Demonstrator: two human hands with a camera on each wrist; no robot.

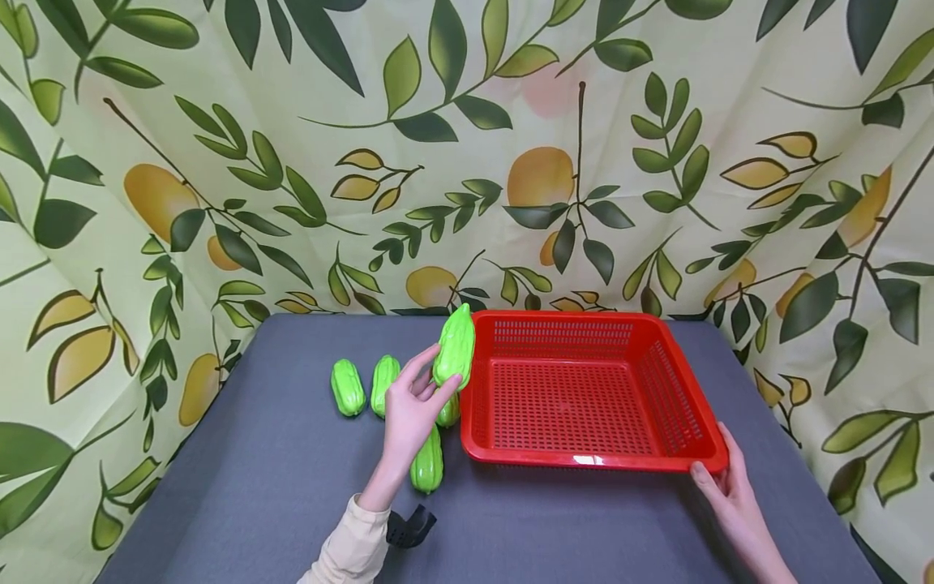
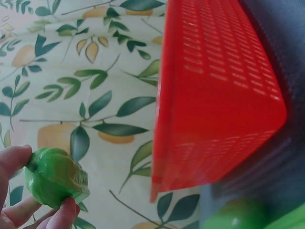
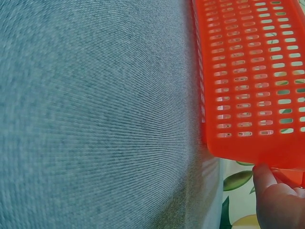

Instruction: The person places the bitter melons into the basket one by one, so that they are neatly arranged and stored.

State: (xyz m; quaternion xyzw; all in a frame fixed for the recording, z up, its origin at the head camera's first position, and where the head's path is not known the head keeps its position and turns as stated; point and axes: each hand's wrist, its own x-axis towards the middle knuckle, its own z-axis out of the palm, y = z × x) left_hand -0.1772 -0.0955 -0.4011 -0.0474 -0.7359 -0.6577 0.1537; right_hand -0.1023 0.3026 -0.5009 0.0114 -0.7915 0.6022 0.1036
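Note:
My left hand (image 1: 410, 403) pinches a shiny green ridged gourd (image 1: 456, 345) between thumb and fingers, holding it up beside the basket's left rim. In the left wrist view the gourd (image 2: 53, 176) shows its lobed end among the fingertips. The red plastic basket (image 1: 584, 461) has slotted walls, and no gourd shows inside it. At its front right corner, my right hand (image 1: 726, 491) grips the rim, thumb in front. Several more green gourds lie on the table left of the basket, including one at the far left (image 1: 348, 388) and one nearest me (image 1: 427, 461). Another (image 1: 448, 411) is partly hidden behind my left hand.
A grey cloth (image 1: 277, 487) covers the table. Behind and at both sides hangs a curtain (image 1: 467, 178) printed with leaves and fruit. A black strap (image 1: 411, 527) sits at my left wrist, by the cream sleeve (image 1: 350, 543).

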